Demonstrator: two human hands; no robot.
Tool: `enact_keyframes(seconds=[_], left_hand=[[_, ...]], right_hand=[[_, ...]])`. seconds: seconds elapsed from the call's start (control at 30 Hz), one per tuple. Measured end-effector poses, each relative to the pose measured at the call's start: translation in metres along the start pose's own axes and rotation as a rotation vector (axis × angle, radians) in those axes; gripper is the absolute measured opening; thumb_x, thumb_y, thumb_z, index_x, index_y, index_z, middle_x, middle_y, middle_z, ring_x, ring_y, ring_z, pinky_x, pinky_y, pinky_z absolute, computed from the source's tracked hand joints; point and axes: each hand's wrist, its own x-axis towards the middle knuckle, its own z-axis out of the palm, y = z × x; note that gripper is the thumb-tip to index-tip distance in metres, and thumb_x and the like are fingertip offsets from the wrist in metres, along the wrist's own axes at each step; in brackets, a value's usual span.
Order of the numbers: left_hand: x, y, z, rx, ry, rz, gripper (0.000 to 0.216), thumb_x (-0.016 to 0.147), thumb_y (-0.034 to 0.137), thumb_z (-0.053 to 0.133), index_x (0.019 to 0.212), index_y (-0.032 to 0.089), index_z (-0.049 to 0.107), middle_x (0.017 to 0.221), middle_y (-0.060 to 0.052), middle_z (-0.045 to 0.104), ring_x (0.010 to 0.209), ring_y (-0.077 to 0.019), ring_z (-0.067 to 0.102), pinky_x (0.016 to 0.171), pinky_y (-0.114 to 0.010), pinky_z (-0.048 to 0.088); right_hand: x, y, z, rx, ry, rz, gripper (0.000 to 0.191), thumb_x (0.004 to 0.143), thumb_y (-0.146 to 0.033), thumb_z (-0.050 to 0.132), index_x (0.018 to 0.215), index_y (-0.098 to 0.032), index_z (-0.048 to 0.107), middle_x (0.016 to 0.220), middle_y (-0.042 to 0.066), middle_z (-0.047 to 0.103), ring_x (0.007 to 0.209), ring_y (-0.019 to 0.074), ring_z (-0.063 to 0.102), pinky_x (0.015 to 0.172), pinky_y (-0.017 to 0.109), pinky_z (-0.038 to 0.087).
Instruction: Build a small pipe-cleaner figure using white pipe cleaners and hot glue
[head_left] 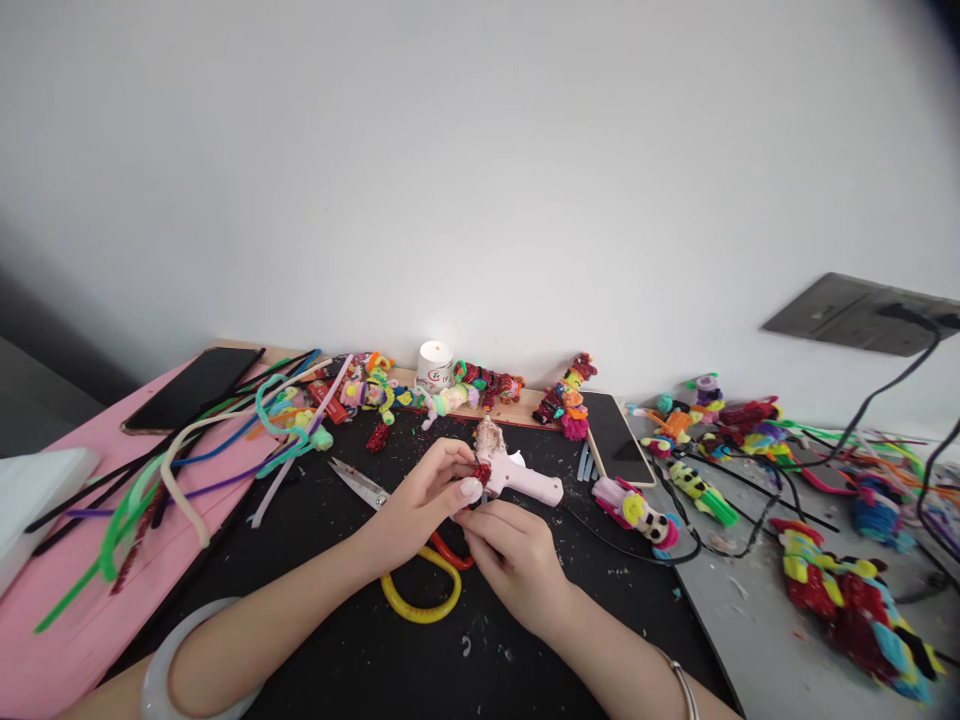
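Between the fingertips of my left hand (424, 505) is a small piece of dark red tinsel pipe cleaner (482, 473). My right hand (521, 565) meets it from below, its fingers pinched together; what lies between them is hidden. Just behind both hands a pale pink glue gun (534, 485) rests on the black mat (360, 640), its nozzle end crusted with brownish residue. Scissors (421, 612) with a yellow and a red-orange handle loop lie partly under my left hand, blades showing to its left.
Loose pipe cleaners (180, 470) and a black phone (191, 388) lie left on a pink surface (45, 640). Along the wall stand a paper cup (435, 365) and several pipe-cleaner figures (566, 400). A white-framed tablet (619, 440), more figures (847, 600) and cables (885, 390) are right.
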Motion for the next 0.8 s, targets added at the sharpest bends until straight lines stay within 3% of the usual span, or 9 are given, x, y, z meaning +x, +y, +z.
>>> enact_keyframes(seconds=[0.8], left_hand=[[-0.0001,0.0013,-0.0005,0.007,0.010,0.014,0.018,0.089,0.028,0.056,0.103,0.023,0.046,0.102,-0.003,0.056,0.102,-0.0172,0.054,0.088,-0.030,0.041]], right_hand=[[0.0000,0.0013,0.0015,0.028,-0.013,0.023,0.022,0.090,-0.008,0.051,0.103,-0.015,0.066,0.082,0.007,0.068,0.075,0.0167,0.064,0.070,0.029,0.055]])
